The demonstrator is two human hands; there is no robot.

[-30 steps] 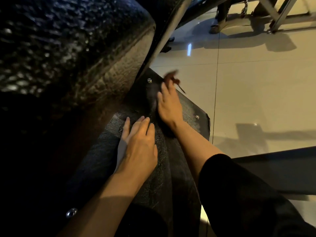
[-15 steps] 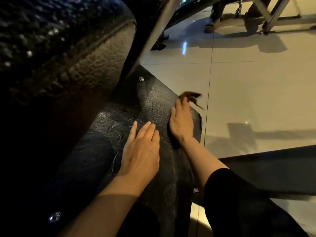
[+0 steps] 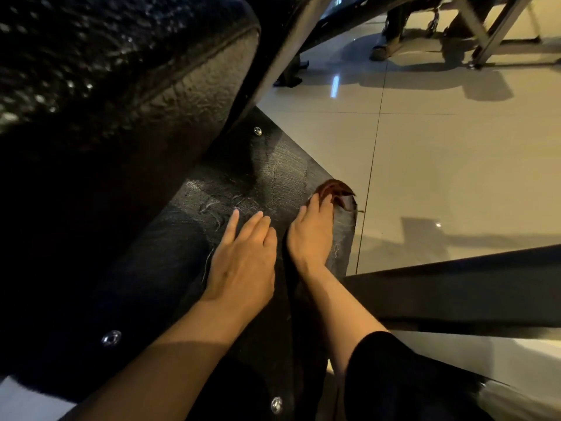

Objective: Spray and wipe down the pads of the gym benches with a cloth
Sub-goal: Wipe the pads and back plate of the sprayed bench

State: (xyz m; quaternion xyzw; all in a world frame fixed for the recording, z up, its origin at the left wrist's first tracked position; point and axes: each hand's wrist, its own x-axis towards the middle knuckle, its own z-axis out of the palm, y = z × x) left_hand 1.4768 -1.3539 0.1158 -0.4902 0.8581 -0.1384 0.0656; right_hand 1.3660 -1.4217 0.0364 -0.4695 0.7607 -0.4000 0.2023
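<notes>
head view: a black textured pad point(image 3: 267, 177) with metal studs runs from 6 o'clock up toward 12, worn and frayed in pale scratches near its middle. the left hand point(image 3: 243, 253) lies flat on the pad at centre, fingers straight and close together, pointing to 12 o'clock, holding nothing. just to its right, at 1 o'clock from it, the right hand point(image 3: 311, 235) rests on the pad's right edge; its fingers press a small brown cloth point(image 3: 334, 189) against the pad's corner, and whether that grip is curled or straight i cannot tell. a bulky black cushion point(image 3: 121, 71) fills 9 to 11 o'clock, above the pad. a grey bar point(image 3: 285, 47) slants up to 12 o'clock. pale tiled floor point(image 3: 440, 162) spreads from 1 to 3 o'clock, with a person's shoe point(image 3: 384, 51) and a metal frame point(image 3: 498, 28) near 1 o'clock. a dark beam point(image 3: 455, 287) crosses at 4 o'clock.
</notes>
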